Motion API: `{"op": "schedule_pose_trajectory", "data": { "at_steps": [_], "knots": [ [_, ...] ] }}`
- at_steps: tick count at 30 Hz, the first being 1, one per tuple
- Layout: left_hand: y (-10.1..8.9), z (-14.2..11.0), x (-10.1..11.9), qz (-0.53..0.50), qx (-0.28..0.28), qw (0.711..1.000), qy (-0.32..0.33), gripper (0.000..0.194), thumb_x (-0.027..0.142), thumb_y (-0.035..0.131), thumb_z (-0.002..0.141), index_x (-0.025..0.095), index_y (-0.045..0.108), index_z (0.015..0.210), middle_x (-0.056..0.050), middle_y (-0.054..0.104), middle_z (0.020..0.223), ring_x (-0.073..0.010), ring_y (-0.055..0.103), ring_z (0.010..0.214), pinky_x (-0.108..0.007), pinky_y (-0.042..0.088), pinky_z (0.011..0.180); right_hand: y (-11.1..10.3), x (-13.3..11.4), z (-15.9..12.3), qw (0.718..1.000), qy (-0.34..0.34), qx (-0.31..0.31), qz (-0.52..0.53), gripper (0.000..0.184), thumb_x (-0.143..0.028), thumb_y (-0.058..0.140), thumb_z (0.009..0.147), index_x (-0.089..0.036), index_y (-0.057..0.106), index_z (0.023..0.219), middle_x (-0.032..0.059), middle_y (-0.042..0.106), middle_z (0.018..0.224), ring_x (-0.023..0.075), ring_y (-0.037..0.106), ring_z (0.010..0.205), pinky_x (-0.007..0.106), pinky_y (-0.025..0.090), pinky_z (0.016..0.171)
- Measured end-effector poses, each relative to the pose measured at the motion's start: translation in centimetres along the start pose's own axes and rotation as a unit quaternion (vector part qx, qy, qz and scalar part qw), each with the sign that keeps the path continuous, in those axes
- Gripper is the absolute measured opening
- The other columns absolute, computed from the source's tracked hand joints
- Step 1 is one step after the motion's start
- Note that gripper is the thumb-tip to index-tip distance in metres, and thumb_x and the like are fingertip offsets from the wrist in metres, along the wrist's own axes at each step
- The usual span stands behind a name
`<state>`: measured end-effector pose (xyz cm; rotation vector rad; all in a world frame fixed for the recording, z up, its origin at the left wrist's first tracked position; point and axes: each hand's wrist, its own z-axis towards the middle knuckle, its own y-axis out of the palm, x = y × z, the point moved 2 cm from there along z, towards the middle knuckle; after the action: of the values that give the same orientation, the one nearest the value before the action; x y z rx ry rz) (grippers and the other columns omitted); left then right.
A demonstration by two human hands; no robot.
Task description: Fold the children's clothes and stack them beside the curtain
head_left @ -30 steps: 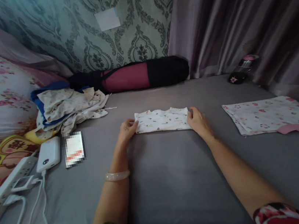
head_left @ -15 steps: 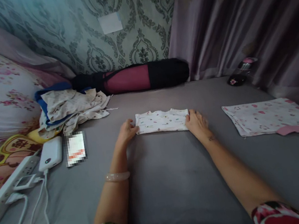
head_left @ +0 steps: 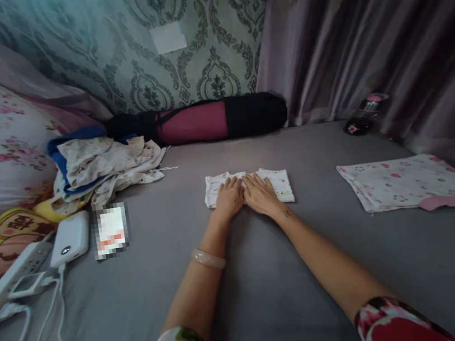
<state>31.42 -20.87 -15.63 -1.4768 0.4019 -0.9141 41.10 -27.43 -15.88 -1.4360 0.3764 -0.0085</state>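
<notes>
A small white garment (head_left: pixel 283 182) with a scattered print lies folded into a flat strip on the grey sheet (head_left: pixel 152 294). On its left half rests my left hand (head_left: pixel 230 197), palm down with fingers stretched out. My right hand (head_left: pixel 259 193) lies flat just beside it, fingers pointing away from me. The two hands meet near the middle of the cloth and hide much of it. Both side ends and part of the top edge still show.
At right lies a folded white-and-pink cloth (head_left: pixel 407 182), with a dark bottle (head_left: pixel 366 114) behind it. A crumpled clothes pile (head_left: pixel 112 164) sits back left, near a black-and-red long bag (head_left: pixel 195 123). A power bank (head_left: pixel 70 238) and power strip (head_left: pixel 15 285) with cables are at left.
Both hands have left the garment's two ends and come together over its middle, now pressed flat on it. The garment stays in about the same place.
</notes>
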Motion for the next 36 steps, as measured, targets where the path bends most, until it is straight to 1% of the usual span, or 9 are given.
{"op": "schedule_pose_trajectory", "data": {
  "at_steps": [4,11,14,17,19,24,26,33,36],
  "knots": [
    [0.4,-0.7,-0.2,0.021,-0.026,0.999,-0.038,0.048,0.03,0.029,0.098,0.019,0.039,0.143,-0.007,0.036,0.152,-0.0277,0.026,0.142,-0.052,0.021,0.115,0.4,0.3,-0.2,1.0,-0.001,0.007,-0.003,0.054,-0.029,0.026,0.096,-0.016,0.034,0.148,0.0051,0.031,0.154,0.0257,0.022,0.143,0.051,0.016,0.115],
    [0.1,-0.7,-0.1,0.023,-0.029,0.999,-0.04,0.048,0.032,0.028,0.099,0.021,0.039,0.144,-0.006,0.037,0.152,-0.0276,0.027,0.142,-0.052,0.022,0.115,0.3,0.3,-0.1,1.0,-0.004,0.007,0.008,0.054,-0.029,0.026,0.096,-0.016,0.034,0.147,0.0054,0.031,0.154,0.0259,0.022,0.143,0.052,0.016,0.115],
    [-0.1,-0.6,-0.2,0.023,-0.002,0.999,-0.029,0.045,0.032,0.029,0.099,0.022,0.043,0.141,-0.007,0.042,0.149,-0.0269,0.031,0.141,-0.052,0.024,0.113,-0.1,0.6,0.0,1.0,-0.008,-0.006,0.026,0.053,-0.028,0.026,0.096,-0.017,0.036,0.147,0.0059,0.032,0.154,0.0243,0.023,0.143,0.051,0.015,0.115],
    [-0.2,-0.5,-0.3,0.036,0.055,0.997,-0.027,0.042,0.031,0.03,0.099,0.021,0.048,0.136,-0.008,0.046,0.146,-0.0238,0.032,0.14,-0.051,0.02,0.115,-0.6,0.8,0.1,0.999,-0.018,0.027,0.032,0.052,-0.027,0.024,0.097,-0.014,0.038,0.145,0.0071,0.035,0.152,0.0231,0.023,0.143,0.051,0.01,0.116],
    [-0.2,-0.4,-0.4,0.043,0.069,0.996,-0.028,0.042,0.031,0.029,0.099,0.021,0.048,0.135,-0.008,0.046,0.146,-0.0224,0.031,0.141,-0.051,0.017,0.116,-0.6,0.9,0.2,0.998,-0.035,0.047,0.023,0.052,-0.026,0.024,0.097,-0.012,0.039,0.144,0.0083,0.036,0.152,0.0228,0.022,0.143,0.05,0.007,0.117],
    [0.6,-0.1,-0.8,0.046,-0.001,0.999,-0.027,0.046,0.034,0.028,0.099,0.022,0.043,0.14,-0.008,0.039,0.151,-0.0253,0.026,0.143,-0.053,0.02,0.115,0.3,1.1,0.5,0.998,-0.052,0.017,0.017,0.053,-0.029,0.026,0.097,-0.011,0.037,0.146,0.0083,0.035,0.152,0.0224,0.027,0.141,0.046,0.015,0.116],
    [0.6,0.0,-0.9,0.045,-0.012,0.999,-0.027,0.046,0.034,0.027,0.099,0.022,0.042,0.141,-0.008,0.037,0.152,-0.0258,0.025,0.143,-0.053,0.02,0.114,0.5,1.2,0.5,0.998,-0.05,0.019,0.014,0.053,-0.03,0.025,0.097,-0.011,0.037,0.146,0.0078,0.035,0.152,0.0227,0.027,0.141,0.046,0.016,0.116],
    [0.1,-0.3,-0.7,0.042,-0.007,0.999,-0.018,0.045,0.035,0.029,0.099,0.025,0.042,0.141,-0.01,0.039,0.15,-0.0258,0.026,0.143,-0.053,0.023,0.113,0.1,1.1,0.4,0.999,-0.049,0.015,0.013,0.053,-0.03,0.025,0.098,-0.011,0.037,0.146,0.0078,0.034,0.152,0.0229,0.027,0.141,0.046,0.016,0.116],
    [-0.4,-0.5,-0.7,0.05,0.026,0.998,-0.012,0.042,0.034,0.031,0.099,0.024,0.046,0.137,-0.01,0.042,0.148,-0.0238,0.03,0.141,-0.05,0.023,0.114,-0.4,1.1,0.1,0.999,-0.035,0.033,0.007,0.052,-0.028,0.025,0.098,-0.012,0.038,0.145,0.0082,0.036,0.152,0.0232,0.026,0.142,0.048,0.012,0.117]
  ]
}}
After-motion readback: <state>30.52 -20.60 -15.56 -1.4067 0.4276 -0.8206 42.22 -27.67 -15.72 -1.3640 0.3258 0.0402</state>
